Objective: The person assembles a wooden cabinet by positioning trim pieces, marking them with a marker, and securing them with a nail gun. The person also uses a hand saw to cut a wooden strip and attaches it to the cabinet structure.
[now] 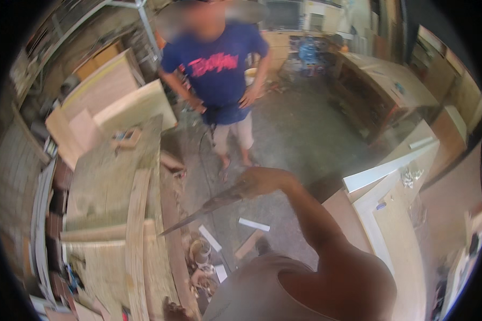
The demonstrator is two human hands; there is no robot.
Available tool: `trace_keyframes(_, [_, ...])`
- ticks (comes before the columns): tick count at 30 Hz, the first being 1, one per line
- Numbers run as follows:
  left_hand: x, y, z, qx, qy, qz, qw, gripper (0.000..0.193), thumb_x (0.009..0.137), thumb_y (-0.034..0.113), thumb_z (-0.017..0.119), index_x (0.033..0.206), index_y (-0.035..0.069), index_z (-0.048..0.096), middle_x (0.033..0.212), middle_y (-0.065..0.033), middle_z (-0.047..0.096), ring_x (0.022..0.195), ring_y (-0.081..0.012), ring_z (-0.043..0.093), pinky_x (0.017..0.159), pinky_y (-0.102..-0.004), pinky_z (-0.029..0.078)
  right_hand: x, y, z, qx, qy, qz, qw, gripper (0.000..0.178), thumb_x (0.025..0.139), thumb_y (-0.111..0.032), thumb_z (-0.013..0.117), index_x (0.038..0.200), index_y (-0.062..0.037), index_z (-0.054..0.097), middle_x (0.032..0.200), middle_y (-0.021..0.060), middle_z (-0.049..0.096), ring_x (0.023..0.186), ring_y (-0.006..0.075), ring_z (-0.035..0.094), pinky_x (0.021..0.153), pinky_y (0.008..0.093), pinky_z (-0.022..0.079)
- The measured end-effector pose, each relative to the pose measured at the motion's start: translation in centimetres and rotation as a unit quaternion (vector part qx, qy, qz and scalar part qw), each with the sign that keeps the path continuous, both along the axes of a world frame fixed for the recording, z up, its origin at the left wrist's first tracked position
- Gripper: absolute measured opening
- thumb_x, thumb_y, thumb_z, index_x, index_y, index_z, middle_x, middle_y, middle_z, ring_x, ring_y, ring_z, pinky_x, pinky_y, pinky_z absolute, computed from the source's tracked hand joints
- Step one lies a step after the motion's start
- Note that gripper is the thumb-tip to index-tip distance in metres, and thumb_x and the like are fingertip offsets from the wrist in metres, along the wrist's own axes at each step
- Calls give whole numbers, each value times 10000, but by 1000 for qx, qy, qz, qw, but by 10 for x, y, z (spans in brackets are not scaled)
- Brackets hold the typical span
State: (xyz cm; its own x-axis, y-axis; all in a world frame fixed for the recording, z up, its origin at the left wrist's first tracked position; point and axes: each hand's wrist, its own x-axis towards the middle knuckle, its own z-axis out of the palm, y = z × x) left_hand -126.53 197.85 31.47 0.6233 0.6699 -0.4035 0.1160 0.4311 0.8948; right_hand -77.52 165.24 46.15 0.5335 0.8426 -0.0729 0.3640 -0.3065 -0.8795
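My right hand (260,182) is closed round the handle of a handsaw (206,207), held out in front of me with the arm bent. The long, tapering blade points left and down, its tip close to the near edge of the wooden workbench (107,195). A long pale wood strip (137,241) lies lengthwise on that bench, over a shorter board (93,234) lying crosswise. Low in the picture, by the bench edge, a small dark shape (174,310) may be part of my left hand; its fingers cannot be made out.
Facing me beyond the saw stands a person (219,80), hands on hips. A wooden block (127,138) sits on the bench's far part, near leaning panels (136,104). White offcuts (254,224) litter the floor. At right are white-edged boards (385,166) and a large wooden cabinet (380,91).
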Motion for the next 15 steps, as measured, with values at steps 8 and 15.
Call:
trace_keyframes(8, [345, -117, 38, 149, 131, -394, 897, 354, 905, 125, 661, 1240, 12, 634, 932, -56, 669, 819, -146, 639, 744, -291, 521, 65, -222, -28, -380, -82, -244, 888, 388, 777, -365, 697, 1031, -73, 731, 896, 157, 721, 880, 340, 697, 774, 454, 522])
trace_keyframes(15, [541, -147, 37, 329, 107, -573, 743, 413, 922, 124, 653, 1304, -22, 592, 994, -88, 694, 894, -154, 664, 799, -289, 528, 111, -319, -34, -354, 19, -453, 818, 435, 789, -396, 710, 1120, -114, 734, 1063, 147, 735, 1046, 337, 690, 893, 436, 534])
